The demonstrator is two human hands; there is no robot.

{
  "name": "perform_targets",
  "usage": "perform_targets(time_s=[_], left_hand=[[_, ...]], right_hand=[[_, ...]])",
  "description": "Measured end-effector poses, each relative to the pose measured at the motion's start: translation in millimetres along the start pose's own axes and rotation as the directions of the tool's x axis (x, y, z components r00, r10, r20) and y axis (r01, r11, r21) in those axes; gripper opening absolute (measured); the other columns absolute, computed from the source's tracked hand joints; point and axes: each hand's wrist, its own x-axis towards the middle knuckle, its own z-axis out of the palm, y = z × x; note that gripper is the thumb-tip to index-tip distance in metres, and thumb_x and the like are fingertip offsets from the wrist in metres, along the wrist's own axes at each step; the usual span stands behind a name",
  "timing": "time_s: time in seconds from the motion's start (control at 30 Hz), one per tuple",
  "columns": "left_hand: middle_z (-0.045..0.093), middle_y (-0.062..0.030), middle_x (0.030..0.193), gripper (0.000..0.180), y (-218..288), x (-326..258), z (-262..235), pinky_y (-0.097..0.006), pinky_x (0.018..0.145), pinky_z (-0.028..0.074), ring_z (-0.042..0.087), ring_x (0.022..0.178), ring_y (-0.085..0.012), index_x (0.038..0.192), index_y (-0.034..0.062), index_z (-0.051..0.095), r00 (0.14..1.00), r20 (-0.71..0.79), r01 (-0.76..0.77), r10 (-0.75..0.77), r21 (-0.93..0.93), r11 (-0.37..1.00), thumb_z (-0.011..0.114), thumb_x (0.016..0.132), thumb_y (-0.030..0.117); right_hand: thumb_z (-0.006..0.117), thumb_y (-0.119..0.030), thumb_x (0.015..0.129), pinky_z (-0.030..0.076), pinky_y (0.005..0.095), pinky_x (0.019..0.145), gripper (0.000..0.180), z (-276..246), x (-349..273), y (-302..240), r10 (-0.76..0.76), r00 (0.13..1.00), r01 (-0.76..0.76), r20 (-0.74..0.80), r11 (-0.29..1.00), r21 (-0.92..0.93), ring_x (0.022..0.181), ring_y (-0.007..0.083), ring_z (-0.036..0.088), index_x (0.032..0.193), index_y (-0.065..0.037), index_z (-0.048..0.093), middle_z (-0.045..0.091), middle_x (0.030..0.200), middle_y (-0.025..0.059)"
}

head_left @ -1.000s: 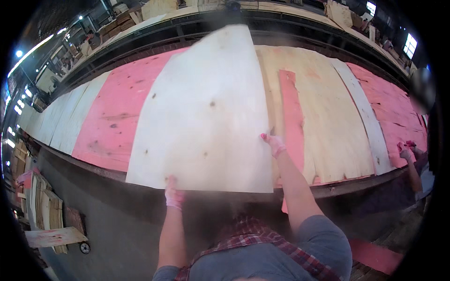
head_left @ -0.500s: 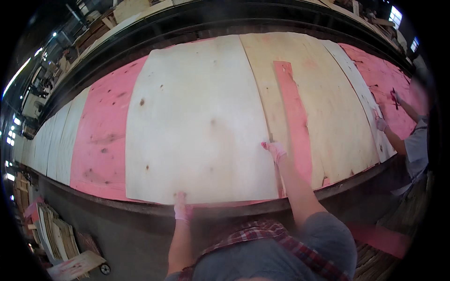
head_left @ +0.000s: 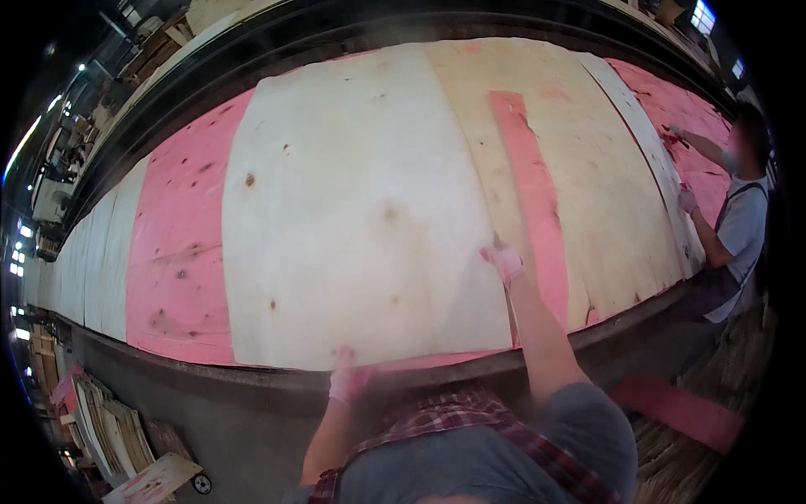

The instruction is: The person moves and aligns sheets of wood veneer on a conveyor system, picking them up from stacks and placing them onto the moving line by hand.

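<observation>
A large whitish wood veneer sheet (head_left: 344, 210) with small knots lies before me on the long bench. My gloved left hand (head_left: 346, 378) is at its near edge, fingers on top and closed on that edge; the thumb is hidden. Over the sheet's right edge is my gloved right hand (head_left: 505, 262), its fingers closed. A small dark tip sticks out above them, too small to name. Just right of that hand, a narrow pink veneer strip (head_left: 537, 202) lies on a tan veneer sheet (head_left: 613, 210).
A pink veneer sheet (head_left: 180, 244) lies to the left, with pale sheets (head_left: 101, 252) beyond. At far right a co-worker (head_left: 743, 227) leans over another pink sheet (head_left: 684, 105), holding a dark tool. Stacked veneer (head_left: 109, 420) and a wheeled cart (head_left: 155, 479) stand lower left.
The view has shifted slightly. My left hand and the whitish sheet's near edge sit a little further right. My right hand stays at the sheet's edge. More of the co-worker shows.
</observation>
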Motion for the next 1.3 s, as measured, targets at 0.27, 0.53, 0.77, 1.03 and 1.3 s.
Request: perform_targets(time_s=[0.27, 0.53, 0.77, 1.03, 1.3], left_hand=[[0.047, -0.0073, 0.127, 0.051, 88.4, -29.8, -29.5, -0.034, 0.096, 0.036, 0.047, 0.116, -0.0185, 0.131, 0.0021, 0.035, 0.994, -0.103, 0.046, -0.042, 0.039, 0.998, 0.037, 0.091, 0.033], [0.059, -0.0119, 0.106, 0.03, 136.5, -43.3, -0.5, -0.033, 0.076, 0.05, 0.059, 0.093, -0.0192, 0.11, 0.0023, 0.053, 0.98, -0.185, -0.126, 0.074, -0.289, 0.949, 0.055, 0.087, 0.021], [0.061, -0.0154, 0.101, 0.055, 64.5, -4.6, -0.9, -0.035, 0.066, 0.053, 0.064, 0.078, -0.0243, 0.112, 0.0043, 0.052, 0.759, 0.294, 0.647, -0.582, -0.447, 0.618, 0.05, 0.085, 0.052], [0.063, -0.0166, 0.096, 0.052, 86.6, -5.7, 4.5, -0.039, 0.06, 0.054, 0.064, 0.072, -0.0281, 0.114, 0.0166, 0.045, 0.604, 0.457, 0.775, -0.653, -0.527, 0.348, 0.049, 0.083, 0.058], [0.06, -0.0188, 0.102, 0.045, 35.9, -13.4, -23.6, -0.045, 0.071, 0.051, 0.062, 0.084, -0.0334, 0.113, 0.0208, 0.046, 0.799, 0.211, 0.601, -0.563, -0.276, 0.75, 0.049, 0.084, 0.055]], right_hand=[[0.06, 0.005, 0.073, 0.047, 0.0191, 0.062, 0.019, 13.1, -65.8, -81.2, 0.022, 1.0, -0.026, 0.019, 0.96, 0.28, 0.067, 0.0098, 0.059, 0.091, 0.005, 0.054, 0.06, 0.081, 0.0063], [0.069, -0.011, 0.07, 0.044, 0.0251, 0.077, 0.046, 2.0, -63.7, -87.0, 0.069, 0.996, -0.068, -0.047, 0.997, 0.026, 0.089, 0.0169, 0.055, 0.107, 0.008, 0.049, 0.056, 0.098, 0.0123], [0.073, -0.032, 0.067, 0.045, 0.033, 0.079, 0.056, 2.0, -29.4, -58.4, 0.101, 0.987, -0.135, -0.123, 0.94, -0.312, 0.09, 0.0212, 0.058, 0.109, 0.0, 0.056, 0.063, 0.098, 0.0116], [0.068, -0.038, 0.071, 0.044, 0.0358, 0.084, 0.053, -0.5, -53.4, -101.1, 0.183, 0.982, -0.176, -0.043, 0.816, -0.551, 0.1, 0.029, 0.057, 0.111, -0.006, 0.058, 0.061, 0.107, 0.0151], [0.059, -0.05, 0.074, 0.044, 0.0384, 0.084, 0.06, 3.6, -4.7, -30.5, 0.167, 0.965, 0.06, 0.203, 0.614, -0.787, 0.101, 0.0299, 0.057, 0.117, -0.008, 0.054, 0.059, 0.112, 0.014]])
